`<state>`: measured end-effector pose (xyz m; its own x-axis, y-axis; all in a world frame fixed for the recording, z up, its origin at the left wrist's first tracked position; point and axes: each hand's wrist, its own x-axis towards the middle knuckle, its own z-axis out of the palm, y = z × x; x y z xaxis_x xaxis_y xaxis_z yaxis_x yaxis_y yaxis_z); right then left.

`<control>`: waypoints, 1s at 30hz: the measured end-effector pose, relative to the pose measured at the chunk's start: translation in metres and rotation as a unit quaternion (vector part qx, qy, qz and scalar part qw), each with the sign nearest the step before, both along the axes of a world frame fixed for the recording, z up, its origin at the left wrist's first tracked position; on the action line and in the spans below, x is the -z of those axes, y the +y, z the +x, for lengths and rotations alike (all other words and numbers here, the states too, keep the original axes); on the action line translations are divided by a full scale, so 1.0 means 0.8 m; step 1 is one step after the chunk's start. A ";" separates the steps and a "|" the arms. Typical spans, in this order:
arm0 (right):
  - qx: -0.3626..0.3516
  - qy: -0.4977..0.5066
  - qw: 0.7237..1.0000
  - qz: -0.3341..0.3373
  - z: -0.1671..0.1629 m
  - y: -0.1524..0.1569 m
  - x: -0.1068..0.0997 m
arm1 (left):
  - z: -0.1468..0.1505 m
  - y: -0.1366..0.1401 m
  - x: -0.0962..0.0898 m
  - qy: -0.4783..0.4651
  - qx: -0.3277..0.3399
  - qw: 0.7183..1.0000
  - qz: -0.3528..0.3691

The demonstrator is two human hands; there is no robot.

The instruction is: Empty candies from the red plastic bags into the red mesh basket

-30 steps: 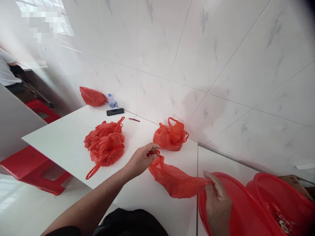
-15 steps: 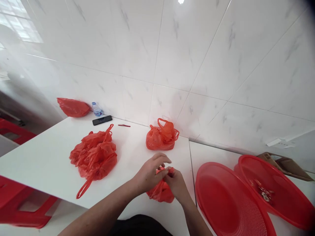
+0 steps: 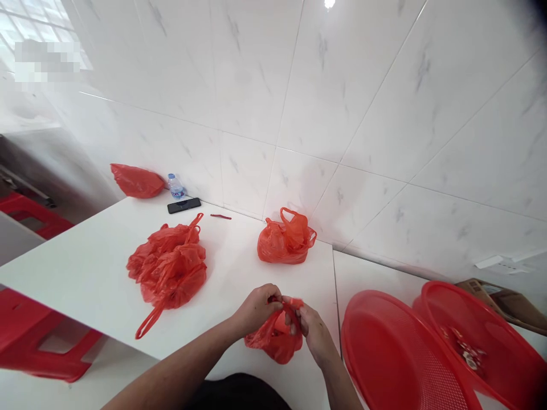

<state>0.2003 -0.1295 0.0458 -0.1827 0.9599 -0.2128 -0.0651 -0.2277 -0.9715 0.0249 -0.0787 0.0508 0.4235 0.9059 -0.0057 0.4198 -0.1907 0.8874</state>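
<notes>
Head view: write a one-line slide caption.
Left hand and right hand grip a red plastic bag at a white table, a red basket to the right.

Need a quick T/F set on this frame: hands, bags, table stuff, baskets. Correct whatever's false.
1. The left hand and right hand both grip the same red bag. True.
2. The phone lies on top of the pile of bags. False: it lies on the table, beyond the pile and close to the bottle.
3. The bottle has a blue cap. True.
4. The baskets are on the person's left. False: they are on the right.
5. The far-right basket holds some small items. True, though they're too small to name.
</notes>
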 end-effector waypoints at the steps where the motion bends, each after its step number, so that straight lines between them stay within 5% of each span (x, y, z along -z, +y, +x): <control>1: -0.007 -0.008 1.000 0.005 0.002 -0.002 0.000 | 0.001 0.000 0.002 -0.003 -0.006 1.000 0.001; 7: 0.023 -0.108 0.994 0.024 -0.004 0.000 -0.001 | 0.007 -0.003 0.006 0.012 0.013 1.000 -0.020; 10: 0.110 -0.229 0.966 0.052 -0.007 0.007 0.008 | 0.005 -0.005 0.007 0.028 0.020 0.999 -0.038; 13: 0.117 -0.303 0.945 0.037 -0.007 0.010 0.015 | 0.003 -0.006 0.006 0.037 0.018 0.998 -0.039; 19: 0.086 -0.064 0.994 -0.010 -0.006 0.008 0.004 | 0.001 -0.008 0.002 0.064 0.028 0.997 -0.025; 22: 0.102 0.086 0.990 -0.045 0.006 0.009 0.011 | -0.004 -0.006 0.005 0.083 0.037 0.996 -0.019; 30: 0.340 -0.001 0.935 -0.098 0.057 -0.004 0.094 | -0.077 0.010 0.038 0.161 0.054 0.985 -0.025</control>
<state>0.2462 -0.1324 -0.0297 0.4568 0.7961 -0.3970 -0.2588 -0.3080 -0.9155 -0.0364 -0.0706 0.0204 0.4856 0.8512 -0.1991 0.6608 -0.2084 0.7210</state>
